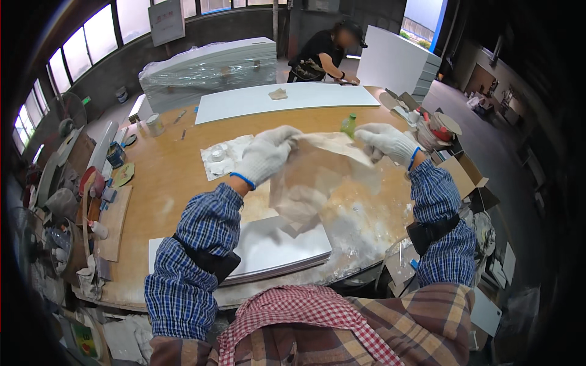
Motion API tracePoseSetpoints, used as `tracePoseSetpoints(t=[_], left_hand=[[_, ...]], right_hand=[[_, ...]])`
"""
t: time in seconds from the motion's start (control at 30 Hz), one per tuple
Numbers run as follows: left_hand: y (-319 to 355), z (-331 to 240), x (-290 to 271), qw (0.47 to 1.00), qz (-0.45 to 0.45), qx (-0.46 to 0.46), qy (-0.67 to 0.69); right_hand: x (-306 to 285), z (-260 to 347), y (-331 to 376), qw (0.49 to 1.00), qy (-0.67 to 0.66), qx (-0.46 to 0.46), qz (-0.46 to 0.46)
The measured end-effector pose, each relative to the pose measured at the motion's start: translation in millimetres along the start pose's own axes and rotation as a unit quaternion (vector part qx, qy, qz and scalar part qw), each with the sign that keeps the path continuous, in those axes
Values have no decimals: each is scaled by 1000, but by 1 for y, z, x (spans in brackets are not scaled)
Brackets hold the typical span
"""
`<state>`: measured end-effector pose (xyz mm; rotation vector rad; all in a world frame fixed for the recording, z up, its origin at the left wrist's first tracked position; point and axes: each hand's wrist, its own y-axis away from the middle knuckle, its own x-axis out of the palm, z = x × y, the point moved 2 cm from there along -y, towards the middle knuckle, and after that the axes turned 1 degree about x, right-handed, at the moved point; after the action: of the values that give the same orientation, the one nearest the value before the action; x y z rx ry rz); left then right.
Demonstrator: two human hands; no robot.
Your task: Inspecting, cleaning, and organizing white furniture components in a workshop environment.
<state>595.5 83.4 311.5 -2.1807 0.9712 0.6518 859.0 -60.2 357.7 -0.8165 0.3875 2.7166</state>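
Note:
My left hand [268, 154], in a white knit glove with a blue cuff, is closed on one upper corner of a thin beige cloth [332, 144]. My right hand [389, 144], gloved the same way, pinches the opposite upper end. The cloth hangs between both hands above the wooden table [177, 165], and its lower part is smeared by motion. Below and nearer to me lies a stack of white panels [287, 247], its top partly behind the cloth. A green bottle [348, 124] stands just beyond my right hand. Left of my left hand, a white sheet [213, 166] bears a small round whitish thing.
Across the table lies a long white panel [244, 105] with a crumpled rag [278, 94] on it. A co-worker [317, 58] leans over its far right end. Plastic-wrapped panels [213, 70] stand behind. Cans and scraps line the left edge; cardboard boxes [464, 174] crowd the right.

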Motion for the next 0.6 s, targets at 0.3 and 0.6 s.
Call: tracePoseSetpoints(t=[0.3, 0.6], left_hand=[[-1, 22, -78, 978, -58, -162, -119], [9, -3, -89, 878, 18, -275, -392]], right_hand=[[81, -9, -9, 981, -89, -156, -73], [220, 53, -33, 991, 50, -123, 11]])
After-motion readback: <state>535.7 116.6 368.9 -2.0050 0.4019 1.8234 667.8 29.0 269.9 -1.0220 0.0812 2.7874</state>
